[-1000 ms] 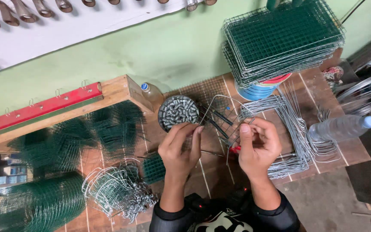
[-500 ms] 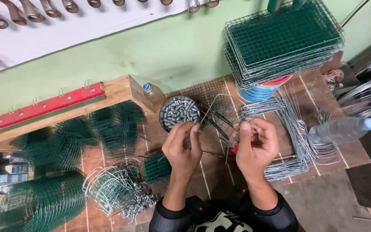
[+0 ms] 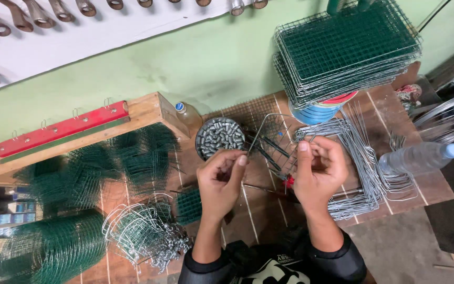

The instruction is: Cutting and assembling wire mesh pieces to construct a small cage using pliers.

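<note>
My left hand (image 3: 219,178) and my right hand (image 3: 319,167) are both raised over a wooden workbench (image 3: 395,110), pinching the two ends of a thin bent wire frame (image 3: 274,120) that loops up between them. Just behind my left fingertips sits a round tin of small metal clips (image 3: 219,136). Pliers with red handles (image 3: 285,181) lie on the bench under my hands, partly hidden.
A stack of green wire mesh panels (image 3: 345,50) rests on a blue spool at the back right. Bent grey wire frames (image 3: 361,158) and a plastic bottle (image 3: 421,156) lie right. Green mesh pieces (image 3: 132,158), a mesh roll (image 3: 43,252) and finished wire pieces (image 3: 143,236) lie left.
Both hands stay in place over the bench; my fingers have shifted slightly along the wire frame, which stands a little higher between them.
</note>
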